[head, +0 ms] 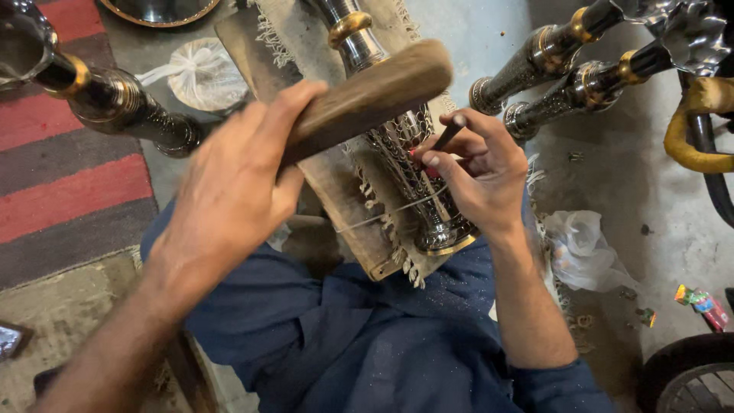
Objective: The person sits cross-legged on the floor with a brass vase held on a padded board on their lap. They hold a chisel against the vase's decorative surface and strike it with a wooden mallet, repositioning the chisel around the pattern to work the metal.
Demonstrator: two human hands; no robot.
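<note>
My left hand [229, 191] grips a thick wooden mallet [375, 92], raised above the work. My right hand [482, 176] pinches a thin dark punch [449, 134] with its tip against an engraved silver-and-brass metal stem [401, 149]. The stem lies lengthwise on a fringed cloth [397, 245] over a wooden board [336, 183]. A wire loop runs across its lower end. The board rests against my legs in blue trousers [367, 329]. The stem's middle is hidden behind the mallet.
Two similar engraved stems [550, 53] [573, 95] lie at the upper right, another [115, 99] at the left. A tied white bag [202, 73] sits behind, a crumpled plastic bag [585, 248] to the right. A red-grey striped rug [61, 191] covers the left; a wheel [692, 378] is bottom right.
</note>
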